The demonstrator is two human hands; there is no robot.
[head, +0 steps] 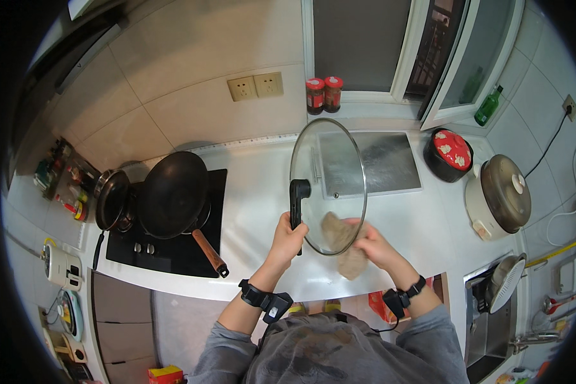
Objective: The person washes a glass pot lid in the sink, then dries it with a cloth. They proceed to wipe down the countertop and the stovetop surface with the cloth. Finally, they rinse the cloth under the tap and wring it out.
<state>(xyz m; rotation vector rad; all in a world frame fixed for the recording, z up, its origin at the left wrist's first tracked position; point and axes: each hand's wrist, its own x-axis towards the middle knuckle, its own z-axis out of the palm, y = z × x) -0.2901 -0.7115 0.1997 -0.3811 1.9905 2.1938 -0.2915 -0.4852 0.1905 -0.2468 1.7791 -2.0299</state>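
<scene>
A round glass pan lid with a metal rim is held up on edge above the white countertop. Its black handle is gripped in my left hand. At the lid's lower right, my right hand holds a beige cloth. The cloth lies against the rim; part of it shows blurred through the glass. Some fingers of my right hand are hidden by the cloth and the lid's edge.
To the left, a black wok with a wooden handle sits on the black cooktop, beside a smaller pan. At right stand a red-lidded pot, an electric cooker and the sink. A metal panel lies behind the lid.
</scene>
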